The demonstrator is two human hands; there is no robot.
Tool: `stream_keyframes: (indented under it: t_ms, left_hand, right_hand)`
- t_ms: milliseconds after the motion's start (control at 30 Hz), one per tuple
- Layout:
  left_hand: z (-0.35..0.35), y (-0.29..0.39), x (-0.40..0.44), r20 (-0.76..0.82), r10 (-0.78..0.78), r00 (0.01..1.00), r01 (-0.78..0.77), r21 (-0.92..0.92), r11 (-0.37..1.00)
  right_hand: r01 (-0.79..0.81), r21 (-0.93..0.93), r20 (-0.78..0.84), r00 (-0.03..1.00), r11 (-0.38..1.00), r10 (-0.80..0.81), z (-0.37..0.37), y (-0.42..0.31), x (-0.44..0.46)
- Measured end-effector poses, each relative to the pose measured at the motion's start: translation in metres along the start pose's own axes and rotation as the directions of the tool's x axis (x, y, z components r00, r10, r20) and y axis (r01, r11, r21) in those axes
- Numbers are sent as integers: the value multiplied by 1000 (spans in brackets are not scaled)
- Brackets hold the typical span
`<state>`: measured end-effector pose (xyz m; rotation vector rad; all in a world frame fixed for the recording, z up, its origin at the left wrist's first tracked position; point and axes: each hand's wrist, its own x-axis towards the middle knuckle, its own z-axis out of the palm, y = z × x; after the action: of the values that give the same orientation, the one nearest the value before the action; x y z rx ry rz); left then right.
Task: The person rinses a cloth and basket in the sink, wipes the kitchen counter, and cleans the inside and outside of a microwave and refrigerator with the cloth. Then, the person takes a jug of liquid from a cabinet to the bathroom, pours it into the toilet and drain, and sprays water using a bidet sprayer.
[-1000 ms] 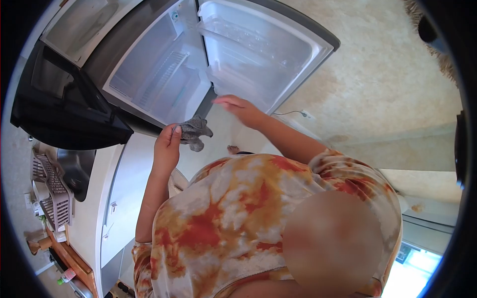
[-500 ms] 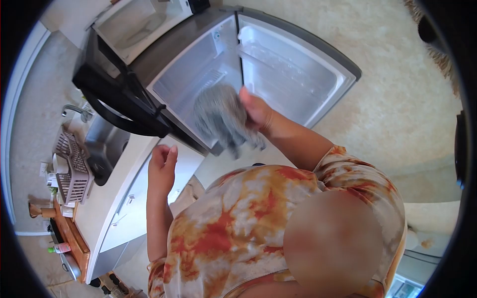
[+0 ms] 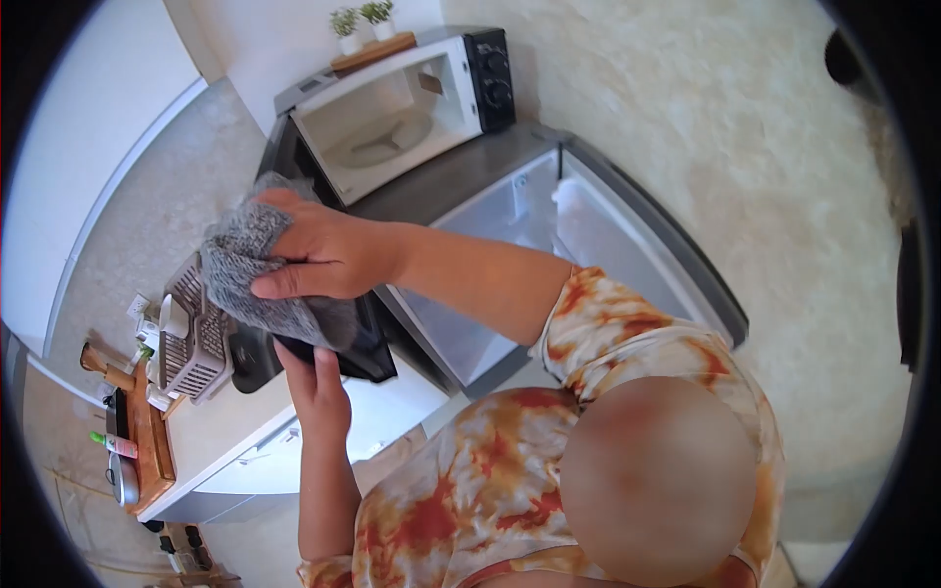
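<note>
Fingers of your right hand (image 3: 338, 253) are wrapped around the grey cloth (image 3: 245, 257), pressing it to the black microwave door (image 3: 371, 343). Left hand (image 3: 320, 400): fingertips meet the door's lower edge, tips partly hidden, can't tell if they clamp.

Cloth is fuzzy, looped knit, bunched into a thick wad. Door is smooth, glossy, swung out. Microwave (image 3: 363, 113): boxy, pale cavity, round glass plate (image 3: 390, 139) inside.

Vs 0.5 s ago: your right hand had the cloth dangling in front of the fridge (image 3: 446, 184); now it's on the door. Your left hand was apart from the door, now touches it.

Microwave sits on the fridge, fridge door (image 3: 652, 235) ajar. 2 potted plants (image 3: 350, 41) on a wooden board (image 3: 377, 54) up top. Pale tabletop (image 3: 211, 426) carries a slatted plastic rack (image 3: 204, 353). Wall (image 3: 627, 88) is mottled beige.
</note>
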<state>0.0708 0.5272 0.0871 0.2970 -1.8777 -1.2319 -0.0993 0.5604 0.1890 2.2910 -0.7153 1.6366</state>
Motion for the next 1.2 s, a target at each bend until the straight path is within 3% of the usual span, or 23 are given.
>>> stream_keyframes:
  t_ms: [67,133,200,267,333,500,533,567,600,633,667,733,767,833,867,933,967,1000,1067,1100,1133,1167,1200]
  left_hand:
    - [-1,-8,-1,11,84,996,-84,72,994]
    - [-8,-25,-4,-66,-51,997,51,-3,999]
    - [-12,-52,-11,-193,0,981,4,24,1000]
    - [7,-34,-6,-242,-30,970,-17,-190,982]
    - [10,-29,-8,-307,-68,949,15,-171,985]
    - [16,-33,-10,-478,-67,876,0,-139,990]
    - [12,-38,-14,-482,-58,874,-8,-134,991]
    - [7,-45,-19,-478,-8,879,17,15,1000]
    - [6,-49,-19,-467,39,884,44,164,986]
    - [12,-46,-16,-587,8,809,129,192,973]
    - [11,-52,-18,-590,3,807,140,195,971]
    - [3,-68,-28,-399,396,827,-49,652,757]
    - [2,-68,-30,-398,382,834,-35,653,757]
    - [3,-69,-33,-405,422,811,24,743,668]
    - [0,-70,-34,-411,412,813,37,743,668]
    - [-8,-69,-39,-203,514,833,144,978,152]
    - [-7,-66,-37,-153,517,842,114,988,107]
    - [-7,-65,-36,-161,500,851,132,987,94]
    - [-6,-67,-39,-148,542,828,119,989,88]
    - [-2,-65,-37,-156,529,834,131,988,85]
    - [3,-62,-33,-571,372,732,2,547,837]
    - [7,-59,-28,-709,-58,703,-226,-300,927]
    - [16,-57,-22,-710,-59,702,-227,-302,926]
  right_hand:
    - [56,14,88,994,998,-57,-16,24,7]
    - [96,39,166,981,995,-101,-26,55,6]
    - [33,-49,9,999,998,-33,-25,99,3]
    - [42,-107,-198,978,993,-63,-29,150,3]
    - [-108,-170,-179,981,980,77,-43,217,3]
    - [-47,-134,-304,953,990,4,-39,300,6]
    - [-60,-127,-299,954,990,20,-38,292,9]
    - [-108,-131,-274,959,985,69,-32,279,1]
    - [-16,-129,-297,955,991,-24,-19,250,1]
    - [71,-127,-319,941,989,-108,-5,211,2]
    - [19,-142,-252,966,990,-55,-3,155,4]
    - [148,-19,-318,937,989,-146,3,91,3]
    - [133,-10,-323,938,991,-129,4,95,0]
    - [329,-56,-372,869,943,-326,5,113,0]
    - [264,-99,-374,884,960,-281,2,133,-2]
    - [108,-210,-323,930,972,-174,-11,197,-11]
    - [50,-188,-370,921,981,-118,-14,236,-12]
    - [-76,-117,-319,947,990,35,-29,254,-13]
    - [-3,-9,-460,888,1000,-1,-25,302,-13]
    - [-13,8,-456,890,1000,15,-15,295,-24]
    - [16,-162,-490,867,987,-94,-4,279,-35]
    - [37,-333,-503,838,942,-211,7,261,-47]
    - [-97,-312,-395,918,945,-36,20,231,-64]
